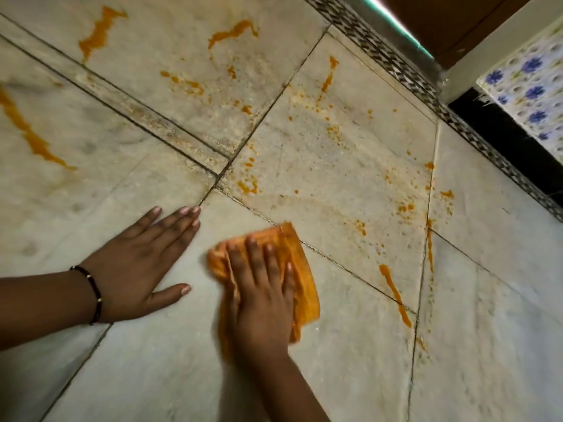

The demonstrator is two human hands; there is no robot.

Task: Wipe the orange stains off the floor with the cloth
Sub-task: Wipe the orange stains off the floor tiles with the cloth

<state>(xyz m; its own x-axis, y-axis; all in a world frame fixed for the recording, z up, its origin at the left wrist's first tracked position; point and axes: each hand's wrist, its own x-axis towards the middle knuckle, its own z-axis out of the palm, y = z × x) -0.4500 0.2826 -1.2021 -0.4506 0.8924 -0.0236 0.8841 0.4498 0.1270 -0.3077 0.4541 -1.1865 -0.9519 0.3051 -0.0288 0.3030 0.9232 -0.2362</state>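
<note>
Pale stone floor (pixel 350 166) with dark joint lines, seen from above; both forearms are cut off by the lower and left edges of the view. At far left, a long orange streak (pixel 27 132) runs off the left edge, so its full extent is hidden. The left hand (pixel 137 266) lies flat on the floor, palm down, fingers straight and close together, thumb spread toward the right; it holds nothing. A dark beaded bracelet (pixel 94 295) circles its wrist. Just right of it, apart from it, the right hand (pixel 262 290) presses the orange cloth (pixel 301 275) against the floor with straight, spread fingers; the fingers lie on top of the cloth rather than curling round it. The hand covers the cloth's middle, and motion blur softens both, so the folds are hard to make out. Beyond the hands, orange stains (pixel 234 33) and fine specks scatter over the upper slabs; further streaks (pixel 394 292) lie near the cloth on its right, along a joint. At upper right, a patterned border strip (pixel 426 89) edges the floor, with a blue-flowered tile wall (pixel 530 95) and a brown panel (pixel 451 19) behind it, each only partly in view.
</note>
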